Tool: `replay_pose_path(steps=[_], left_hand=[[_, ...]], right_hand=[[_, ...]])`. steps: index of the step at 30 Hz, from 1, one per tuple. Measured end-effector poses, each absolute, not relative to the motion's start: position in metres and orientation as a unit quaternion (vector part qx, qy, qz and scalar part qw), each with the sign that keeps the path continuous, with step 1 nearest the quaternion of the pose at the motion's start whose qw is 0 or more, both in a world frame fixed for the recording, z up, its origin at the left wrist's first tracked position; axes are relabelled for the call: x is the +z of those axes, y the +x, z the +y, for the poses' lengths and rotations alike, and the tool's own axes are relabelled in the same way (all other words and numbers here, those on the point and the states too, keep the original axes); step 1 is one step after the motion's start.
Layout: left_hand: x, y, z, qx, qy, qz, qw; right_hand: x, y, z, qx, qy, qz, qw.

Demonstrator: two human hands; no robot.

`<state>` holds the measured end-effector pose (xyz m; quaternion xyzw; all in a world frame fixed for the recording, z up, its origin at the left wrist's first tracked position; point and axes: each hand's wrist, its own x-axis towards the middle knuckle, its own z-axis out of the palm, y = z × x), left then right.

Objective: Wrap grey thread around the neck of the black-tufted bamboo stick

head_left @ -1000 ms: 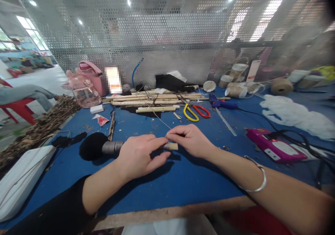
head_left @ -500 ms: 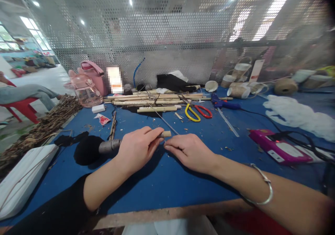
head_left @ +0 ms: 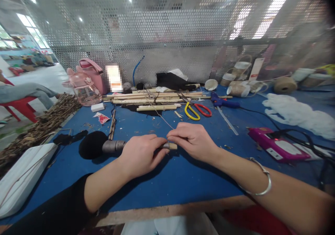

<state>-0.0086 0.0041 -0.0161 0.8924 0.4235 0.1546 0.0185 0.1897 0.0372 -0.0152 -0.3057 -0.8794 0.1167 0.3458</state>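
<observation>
My left hand (head_left: 142, 154) is wrapped round a stick (head_left: 113, 146) that is wound with grey yarn. A black ball (head_left: 92, 145) sits on the stick's left end, and a bare pale tip (head_left: 173, 146) sticks out past my fingers on the right. Close to that tip, my right hand (head_left: 195, 141) pinches a thin grey yarn (head_left: 165, 121), which runs back toward the sticks at the rear. The part of the stick inside my left palm is hidden.
Behind my hands lie bamboo sticks (head_left: 157, 100), scissors (head_left: 195, 111) and a blue glue gun (head_left: 225, 103). A magenta power strip (head_left: 277, 146) with cables is at right, near white fluffy material (head_left: 298, 116). At left are a white foam block (head_left: 26, 179) and a pink bottle (head_left: 85, 88).
The stick with the black ball has shifted right along with my left hand. My right hand has risen, carrying the yarn from below the stick's tip to above it.
</observation>
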Motion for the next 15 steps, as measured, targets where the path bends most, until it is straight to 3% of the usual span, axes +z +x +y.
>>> replay_pose_path(steps=[8, 10, 15], left_hand=[[-0.016, -0.012, 0.004, 0.255, 0.873, 0.416, -0.019], [-0.016, -0.012, 0.005, 0.280, 0.862, 0.421, -0.028], [-0.020, -0.014, 0.010, 0.250, 0.846, 0.469, -0.045]], right_hand=[[-0.020, 0.184, 0.046, 0.325, -0.378, -0.813, 0.300], [-0.022, 0.183, 0.045, 0.293, -0.377, -0.839, 0.262], [-0.025, 0.181, 0.031, 0.077, -0.337, -0.922, 0.175]])
